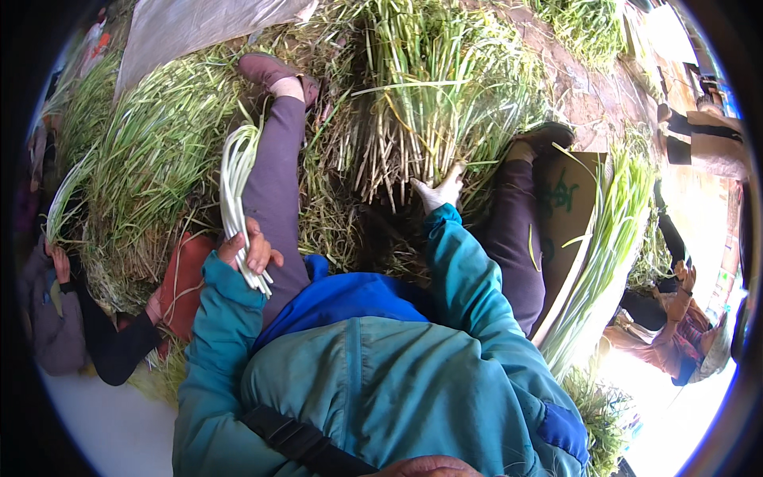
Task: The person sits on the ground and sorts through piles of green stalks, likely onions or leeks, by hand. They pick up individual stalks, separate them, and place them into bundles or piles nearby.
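Note:
My left hand is closed around a small bundle of pale green stems, which bend over at the top above my left thigh. Their cut ends stick out below my fingers. My right hand, pale and perhaps gloved, reaches down between my knees with thumb and fingers spread. It is at the lower ends of a big heap of leafy, green garlic-like stalks. Brownish stalk bases point toward me, and the leaves fan away. Whether the fingertips press on any stalk is hard to see.
Long, clean pale stems lie by my right leg, beside a cardboard piece bearing writing. Another leafy heap spreads to my left, near a pale sheet. One co-worker's hand is at left; another person sits at right.

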The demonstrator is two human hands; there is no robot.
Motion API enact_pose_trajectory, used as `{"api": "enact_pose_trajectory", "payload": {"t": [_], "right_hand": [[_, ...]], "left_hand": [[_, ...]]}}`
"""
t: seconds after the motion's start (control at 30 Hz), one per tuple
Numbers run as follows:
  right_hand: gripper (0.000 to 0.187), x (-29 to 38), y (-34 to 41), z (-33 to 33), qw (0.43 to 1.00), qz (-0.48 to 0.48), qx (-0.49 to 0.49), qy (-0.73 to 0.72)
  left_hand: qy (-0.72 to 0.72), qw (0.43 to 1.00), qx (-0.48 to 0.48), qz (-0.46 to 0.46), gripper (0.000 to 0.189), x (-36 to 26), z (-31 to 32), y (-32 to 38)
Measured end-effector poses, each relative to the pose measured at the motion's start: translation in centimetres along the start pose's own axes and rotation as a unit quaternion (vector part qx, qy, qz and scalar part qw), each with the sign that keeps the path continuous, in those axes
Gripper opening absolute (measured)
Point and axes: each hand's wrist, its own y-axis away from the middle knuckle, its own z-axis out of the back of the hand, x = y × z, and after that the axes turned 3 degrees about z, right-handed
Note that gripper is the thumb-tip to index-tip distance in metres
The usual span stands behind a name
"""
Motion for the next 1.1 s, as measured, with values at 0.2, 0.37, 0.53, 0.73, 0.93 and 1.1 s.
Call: {"api": "enact_pose_trajectory", "payload": {"t": [0.2, 0.37, 0.53, 0.73, 0.93, 1.1], "right_hand": [[0.042, -8.0, -7.6, 0.7, 0.987, -0.044, -0.1, -0.119], [0.08, -8.0, -7.4, 0.6, 0.963, -0.258, -0.081, -0.014], [0.096, -9.5, -8.1, -0.2, 0.972, -0.218, -0.066, 0.062], [0.071, -7.9, -8.1, 1.2, 0.99, -0.128, -0.065, 0.01], [0.022, -9.9, -9.6, 2.2, 0.972, -0.151, 0.059, -0.168], [0.035, 0.0, -7.0, 2.2, 0.997, 0.018, 0.053, -0.059]], "left_hand": [[0.074, 0.997, -0.009, 0.0, 0.025, 1.5, -1.1, -4.5], [-0.005, 0.99, -0.102, 0.093, 0.022, 4.3, -3.1, -9.2], [-0.081, 0.977, -0.161, 0.111, 0.02, 5.0, -2.8, -9.5], [-0.13, 0.965, -0.194, 0.122, 0.022, 5.4, -3.4, -10.0], [-0.148, 0.962, -0.184, 0.136, 0.022, 5.6, -3.2, -10.1], [-0.16, 0.958, -0.203, 0.122, 0.02, 6.1, -3.6, -10.2]]}}
